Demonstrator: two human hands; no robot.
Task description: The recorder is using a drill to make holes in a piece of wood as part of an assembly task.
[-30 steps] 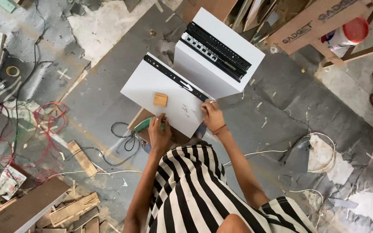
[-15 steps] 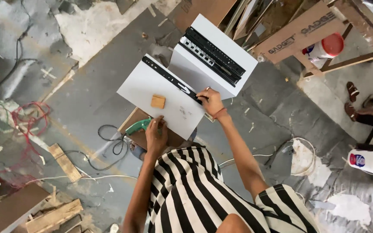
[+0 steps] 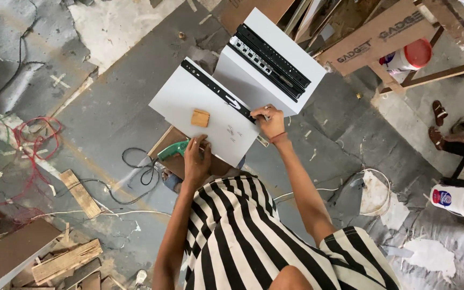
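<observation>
White panel (image 3: pixel 189 102) lies tilted on brown board above grey floor (image 3: pixel 108 107). Left hand (image 3: pixel 196 161) rests flat on panel's near edge, beside green drill (image 3: pixel 172 150). Right hand (image 3: pixel 268 119) pinches end of black drawer slide (image 3: pixel 216 90). Small wood block (image 3: pixel 200 117) sits on panel.

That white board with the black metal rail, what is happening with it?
A person in a striped shirt bends over the flat white board. Their right hand grips the near end of the black metal drawer rail lying on it. Their left hand rests at the board's near edge, beside a green power drill. A small wooden block sits on the board.
</observation>
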